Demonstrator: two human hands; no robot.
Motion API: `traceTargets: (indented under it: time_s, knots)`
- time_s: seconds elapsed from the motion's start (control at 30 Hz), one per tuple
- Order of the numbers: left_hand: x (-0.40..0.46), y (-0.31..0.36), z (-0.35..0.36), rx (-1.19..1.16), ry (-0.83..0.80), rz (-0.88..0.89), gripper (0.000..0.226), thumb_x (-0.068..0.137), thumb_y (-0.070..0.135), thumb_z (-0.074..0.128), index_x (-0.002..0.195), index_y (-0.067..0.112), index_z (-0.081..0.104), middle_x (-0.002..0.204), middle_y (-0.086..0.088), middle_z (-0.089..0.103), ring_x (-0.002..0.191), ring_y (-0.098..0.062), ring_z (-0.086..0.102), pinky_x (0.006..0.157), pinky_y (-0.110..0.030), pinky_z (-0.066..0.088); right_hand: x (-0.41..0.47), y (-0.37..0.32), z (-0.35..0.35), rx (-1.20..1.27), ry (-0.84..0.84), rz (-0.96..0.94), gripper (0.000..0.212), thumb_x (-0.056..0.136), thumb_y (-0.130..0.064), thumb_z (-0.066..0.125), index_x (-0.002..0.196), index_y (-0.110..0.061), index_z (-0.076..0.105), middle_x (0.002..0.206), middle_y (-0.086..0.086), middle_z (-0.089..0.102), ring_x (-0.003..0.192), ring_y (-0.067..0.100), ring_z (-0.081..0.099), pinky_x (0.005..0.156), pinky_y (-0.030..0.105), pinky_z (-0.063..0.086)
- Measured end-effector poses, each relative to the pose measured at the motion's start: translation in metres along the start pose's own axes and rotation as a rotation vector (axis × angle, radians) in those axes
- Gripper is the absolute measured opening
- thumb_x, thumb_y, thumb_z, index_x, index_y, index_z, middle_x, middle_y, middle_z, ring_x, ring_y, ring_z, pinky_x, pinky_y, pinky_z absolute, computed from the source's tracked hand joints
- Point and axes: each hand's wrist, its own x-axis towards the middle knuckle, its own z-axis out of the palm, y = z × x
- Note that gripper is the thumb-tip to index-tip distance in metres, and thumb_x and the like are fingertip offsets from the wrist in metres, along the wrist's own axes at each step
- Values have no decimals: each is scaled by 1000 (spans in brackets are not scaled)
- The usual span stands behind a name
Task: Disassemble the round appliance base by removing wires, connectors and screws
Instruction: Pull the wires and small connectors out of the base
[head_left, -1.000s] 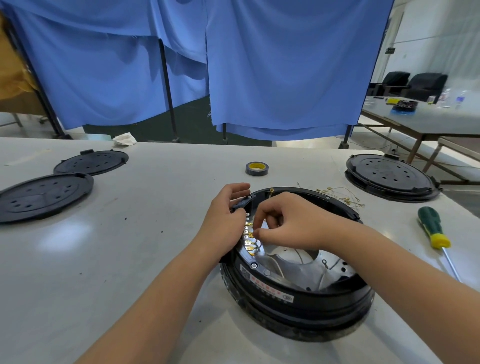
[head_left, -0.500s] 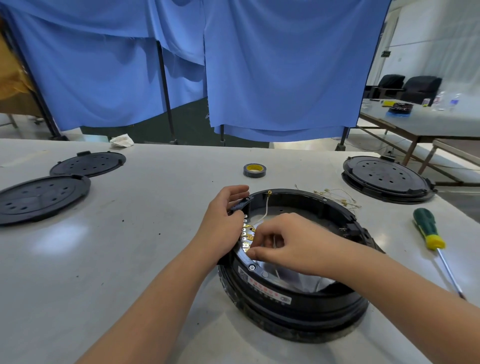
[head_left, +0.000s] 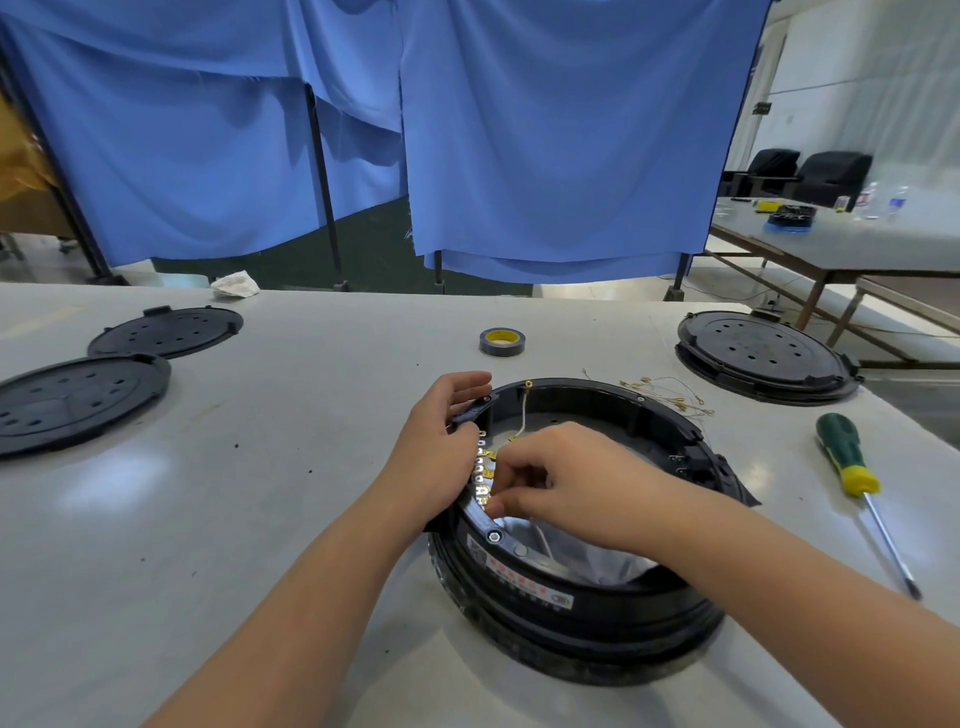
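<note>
1. Round black appliance base (head_left: 576, 613) sits open side up on the grey bench (head_left: 291, 467), near the front edge and a little to 3 o'clock of centre.
2. Left hand (head_left: 441, 447) rests on the base's rim at 9 o'clock, fingers curled round a black tab (head_left: 475, 410) on that rim.
3. Right hand (head_left: 566, 483) reaches into the ring, fingers pinched narrow at the row of brass connectors (head_left: 482, 467) along the inner edge; which connector they hold cannot be told.
4. A thin pale wire (head_left: 524, 410) runs from the rim at 12 o'clock down toward the right hand.
5. Loose brass-tipped wires (head_left: 670, 395) lie on the bench just beyond the base, toward 1 o'clock.
6. A green-and-yellow screwdriver (head_left: 852, 478) lies at 3 o'clock, well apart from the base.
7. A tape roll (head_left: 501, 341) stands at 12 o'clock.
8. Two black perforated discs (head_left: 78, 395) lie at 9 to 10 o'clock; another round base (head_left: 769, 358) sits at 2 o'clock.
</note>
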Motion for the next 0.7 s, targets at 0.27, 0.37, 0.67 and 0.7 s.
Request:
traceTargets:
  time_s: [0.27, 0.37, 0.67, 0.7]
  knots:
    - [-1, 1, 0, -3, 14, 10, 57, 83, -17, 38, 115, 27, 54, 122, 1, 60, 116, -11, 55, 100, -42, 47, -5, -2, 5, -101, 39, -53, 23, 84, -37, 65, 67, -27, 53, 59, -12, 54, 57, 3, 50, 55, 23, 40]
    - [-1, 2, 0, 12, 3, 10, 56, 84, -16, 39, 118, 27, 54, 124, 2, 59, 117, -10, 54, 101, -40, 47, -2, -1, 3, -36, 14, -19, 19, 82, -39, 69, 70, -27, 60, 60, -12, 57, 58, 1, 52, 57, 22, 42]
    - [-1, 2, 0, 22, -2, 12, 56, 84, -16, 39, 116, 28, 54, 121, 4, 59, 116, -10, 54, 101, -40, 47, -4, 0, 4, -92, 44, -41, 29, 83, -40, 67, 61, -31, 50, 58, -12, 55, 56, 3, 51, 54, 23, 40]
    - [-1, 2, 0, 26, -2, 14, 56, 84, -16, 39, 116, 28, 53, 121, 4, 59, 116, -10, 54, 101, -40, 46, -4, -1, 5, -107, 48, -44, 31, 83, -40, 66, 60, -32, 46, 57, -13, 52, 55, 2, 50, 54, 22, 38]
